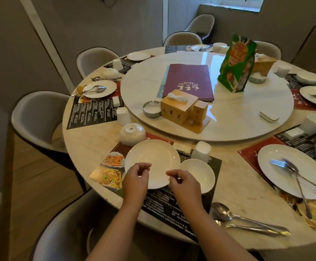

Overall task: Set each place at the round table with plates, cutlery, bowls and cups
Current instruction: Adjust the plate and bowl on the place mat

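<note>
A white plate (152,159) lies on the dark placemat (181,206) at the near place. My left hand (136,178) hovers over its near-left rim and my right hand (183,183) over its near-right rim. Both have loosely curled fingers with nothing in them. A shallow white bowl (200,174) sits touching the plate's right side. Behind the plate stand an upturned bowl (132,133) and an upturned cup (201,151). A spoon and fork (247,221) lie on the bare table to the right of the mat.
The lazy Susan (228,125) carries a purple menu (189,81), a wooden tissue box (177,108), an ashtray (150,109) and a green bag (236,65). Neighbouring places hold a left plate (99,88) and a right plate (292,170) with cutlery. Grey chairs (38,117) ring the table.
</note>
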`<act>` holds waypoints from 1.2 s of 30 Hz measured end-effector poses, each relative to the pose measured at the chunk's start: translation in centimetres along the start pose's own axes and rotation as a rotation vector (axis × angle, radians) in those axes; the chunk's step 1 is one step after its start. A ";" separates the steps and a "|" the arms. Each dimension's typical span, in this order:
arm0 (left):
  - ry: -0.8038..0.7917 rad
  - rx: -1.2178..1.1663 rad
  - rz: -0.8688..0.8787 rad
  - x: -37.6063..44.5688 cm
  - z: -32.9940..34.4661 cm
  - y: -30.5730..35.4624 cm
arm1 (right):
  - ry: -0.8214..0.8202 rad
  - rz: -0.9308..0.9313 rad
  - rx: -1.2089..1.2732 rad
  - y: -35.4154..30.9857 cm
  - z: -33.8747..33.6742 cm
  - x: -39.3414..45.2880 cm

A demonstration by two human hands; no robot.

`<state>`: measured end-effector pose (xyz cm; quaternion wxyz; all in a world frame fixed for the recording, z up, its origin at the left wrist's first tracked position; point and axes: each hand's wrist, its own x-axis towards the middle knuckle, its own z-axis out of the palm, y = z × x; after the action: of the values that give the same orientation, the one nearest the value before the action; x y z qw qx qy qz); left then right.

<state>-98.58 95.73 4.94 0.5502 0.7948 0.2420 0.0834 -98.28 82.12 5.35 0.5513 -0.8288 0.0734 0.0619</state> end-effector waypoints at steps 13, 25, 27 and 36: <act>0.026 0.002 -0.161 5.3 -4.8 -3.6 | 0.177 0.041 -0.209 0.2 6.0 -1.6; -0.249 -0.033 -0.162 9.2 -6.4 -5.9 | 0.366 0.170 -0.174 -0.3 10.1 -2.1; -0.255 -0.044 -0.147 9.5 -6.7 -6.0 | 0.381 0.186 -0.177 -0.3 10.6 -2.2; -0.247 -0.079 -0.169 10.8 -8.9 -6.9 | 0.393 0.203 -0.178 -0.8 13.2 -2.6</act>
<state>-94.74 110.20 0.55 0.6118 0.7535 0.2350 -0.0524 -100.95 94.72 1.51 0.4423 -0.8585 0.2565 -0.0392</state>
